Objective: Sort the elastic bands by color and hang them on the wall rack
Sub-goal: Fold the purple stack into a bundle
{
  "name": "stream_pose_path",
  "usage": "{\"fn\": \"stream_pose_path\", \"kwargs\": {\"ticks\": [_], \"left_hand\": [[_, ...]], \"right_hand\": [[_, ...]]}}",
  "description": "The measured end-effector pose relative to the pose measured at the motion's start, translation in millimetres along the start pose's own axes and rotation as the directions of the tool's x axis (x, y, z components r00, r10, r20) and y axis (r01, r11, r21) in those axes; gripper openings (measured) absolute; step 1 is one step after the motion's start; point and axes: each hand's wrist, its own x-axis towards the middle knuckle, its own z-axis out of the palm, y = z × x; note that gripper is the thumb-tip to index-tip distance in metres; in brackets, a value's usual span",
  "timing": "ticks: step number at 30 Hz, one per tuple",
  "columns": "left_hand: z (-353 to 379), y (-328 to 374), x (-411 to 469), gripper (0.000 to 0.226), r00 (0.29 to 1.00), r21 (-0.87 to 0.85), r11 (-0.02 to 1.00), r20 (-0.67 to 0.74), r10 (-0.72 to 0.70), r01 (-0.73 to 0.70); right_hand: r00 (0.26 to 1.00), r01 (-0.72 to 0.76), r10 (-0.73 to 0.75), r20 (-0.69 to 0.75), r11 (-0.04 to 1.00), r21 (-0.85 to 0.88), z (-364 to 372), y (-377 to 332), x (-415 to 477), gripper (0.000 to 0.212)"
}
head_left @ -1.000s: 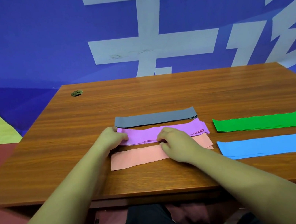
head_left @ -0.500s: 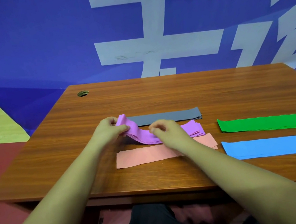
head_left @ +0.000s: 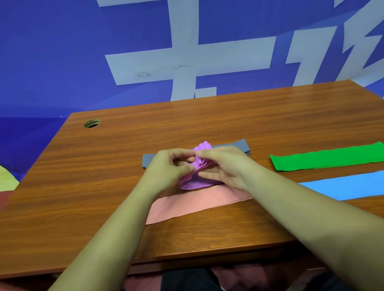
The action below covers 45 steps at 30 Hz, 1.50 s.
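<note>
Near edge of tabletop [head_left: 82, 199]: salmon band [head_left: 195, 206] lies flat, with the blue band [head_left: 363, 185] to its right. Just beyond, left grip [head_left: 165, 171] and right grip [head_left: 225, 165] both pinch the purple bands [head_left: 193, 183], bunched into a fold between them. Square the layers before lifting so none slips out. Layer count unclear, probably several. Farther back: green band [head_left: 332, 158] and grey band [head_left: 242, 144], partly hidden by the hands. Wall rack out of view.
</note>
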Motion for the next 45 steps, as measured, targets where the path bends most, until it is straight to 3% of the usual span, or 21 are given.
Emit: {"fn": "stream_pose_path", "kwargs": {"ticks": [5,7,10,16,20,28,33,39,43,45], "left_hand": [[7.3,-6.2,8.2,0.038,0.996,0.113,0.99,-0.01,0.086,-0.084],[8.7,-11.9,11.9,0.06,0.99,0.186,0.972,-0.001,0.143,-0.141],[12.9,-19.6,17.2,0.087,0.992,0.142,0.986,0.098,0.077,-0.09],[27.5,-22.5,26.2,0.051,0.992,0.173,0.983,0.124,0.037,-0.058],[30.5,-24.2,25.6,0.053,0.984,0.054,0.998,0.176,0.029,-0.04],[16.9,-29.3,29.4,0.055,0.98,0.213,0.974,0.198,0.033,-0.076],[11.4,-37.1,32.4,0.037,0.977,0.297,0.946,0.204,0.067,-0.127],[4.7,-51.0,34.5,0.032,0.979,0.312,0.94,0.187,0.084,-0.14],[-3.8,-59.4,31.0,0.031,0.978,0.326,0.935,0.195,0.08,-0.141],[-4.0,-60.9,27.9,0.028,0.976,0.348,0.924,0.195,0.095,-0.16]], "right_hand": [[0.996,0.006,-0.01,-0.084,0.999,-0.045,-4.5,-4.8,1.4,0.021],[0.994,0.014,-0.017,-0.107,1.0,-0.027,-7.6,-11.6,1.5,0.014],[0.992,0.044,-0.045,-0.115,0.999,-0.013,-14.0,-26.0,-2.4,0.011],[0.99,0.072,-0.064,-0.123,0.996,0.056,-28.5,-48.0,-10.1,0.009],[0.977,0.084,-0.074,-0.2,0.995,0.044,-44.9,-48.3,-8.0,0.009],[0.907,-0.052,-0.123,-0.402,0.916,-0.397,-68.7,-22.7,5.6,0.008],[0.887,-0.065,-0.281,-0.365,0.707,-0.704,-57.3,-10.4,11.9,0.022],[0.873,-0.015,-0.374,-0.313,0.62,-0.784,-51.0,-7.3,17.3,0.014],[0.891,0.029,-0.377,-0.252,0.603,-0.797,-48.2,0.3,17.9,0.032],[0.897,0.072,-0.403,-0.185,0.544,-0.836,-48.6,7.7,16.4,0.037]]}}
